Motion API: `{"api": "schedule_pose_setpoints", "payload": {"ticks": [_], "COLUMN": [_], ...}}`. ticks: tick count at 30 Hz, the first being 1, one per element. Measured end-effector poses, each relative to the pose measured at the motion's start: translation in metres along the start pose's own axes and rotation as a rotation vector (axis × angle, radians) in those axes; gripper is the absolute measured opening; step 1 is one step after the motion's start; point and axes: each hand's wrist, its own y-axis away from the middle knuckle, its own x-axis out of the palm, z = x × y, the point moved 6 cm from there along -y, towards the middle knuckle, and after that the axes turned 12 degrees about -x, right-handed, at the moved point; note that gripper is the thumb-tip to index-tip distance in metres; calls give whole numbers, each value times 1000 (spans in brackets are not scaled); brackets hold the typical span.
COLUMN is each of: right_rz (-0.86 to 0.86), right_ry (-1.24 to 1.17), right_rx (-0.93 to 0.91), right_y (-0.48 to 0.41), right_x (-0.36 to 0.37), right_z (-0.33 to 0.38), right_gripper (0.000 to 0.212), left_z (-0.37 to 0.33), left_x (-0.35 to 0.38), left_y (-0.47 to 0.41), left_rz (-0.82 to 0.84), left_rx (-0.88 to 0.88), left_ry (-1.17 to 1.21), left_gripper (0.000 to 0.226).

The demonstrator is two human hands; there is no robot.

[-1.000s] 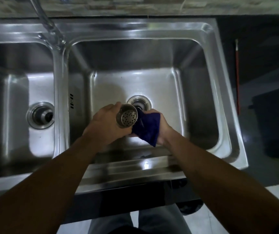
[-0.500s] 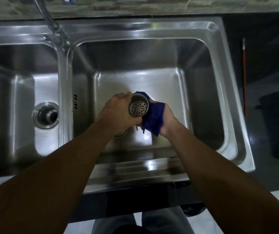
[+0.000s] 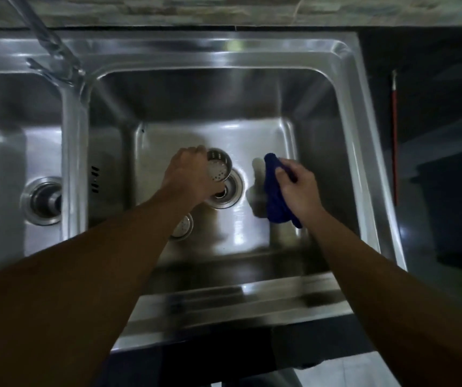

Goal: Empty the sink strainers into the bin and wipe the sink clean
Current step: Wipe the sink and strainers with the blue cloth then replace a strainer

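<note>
Two hands parted: left hand (image 3: 188, 174) curls fingers (image 3: 199, 149) round perforated steel strainer cup (image 3: 218, 169) over round drain (image 3: 232, 192), right hand (image 3: 298, 188) grips crumpled blue cloth (image 3: 274, 196); reseating likely next.

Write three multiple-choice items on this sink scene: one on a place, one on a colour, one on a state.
1. Where is the strainer basket held by the left hand? A) over the right basin's drain B) in the left basin C) on the counter
2. What colour is the cloth? A) white B) blue C) yellow
3. What is the right hand doing? A) resting open on the rim B) turning the tap C) gripping the cloth
Key: 1 A, the basket hangs over the open drain; 2 B, it is deep blue; 3 C, its fingers curl round the cloth.
</note>
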Motion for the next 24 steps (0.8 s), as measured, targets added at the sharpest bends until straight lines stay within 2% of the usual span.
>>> {"api": "schedule_pose_setpoints", "payload": {"ticks": [2, 4, 6, 7, 12, 15, 17, 22, 24], "right_rz": [225, 583, 857, 903, 843, 852, 857, 840, 819], "right_ry": [408, 667, 787, 799, 790, 803, 829, 942, 975], "right_rx": [-97, -68, 6, 26, 9, 29, 27, 3, -28], "right_y": [-6, 2, 18, 23, 22, 20, 20, 28, 31], "right_x": [1, 12, 23, 28, 41, 44, 47, 53, 54], "right_z": [-8, -26, -40, -41, -34, -37, -40, -49, -51], "right_gripper": [35, 43, 49, 48, 25, 24, 28, 60, 66], "left_z": [-16, -31, -42, -47, -63, -65, -64, -59, -56], "left_x": [11, 24, 38, 45, 69, 75, 79, 88, 89], "left_y": [-15, -31, -47, -53, -72, -77, -79, -85, -84], "left_rz": [-13, -19, -15, -10, 0, 5, 22, 58, 86], "left_rx": [27, 46, 50, 53, 74, 64, 60, 27, 23], "left_ry": [24, 43, 55, 65, 157, 208, 259, 376, 455], "left_gripper": [67, 71, 76, 79, 87, 91, 94, 106, 115]}}
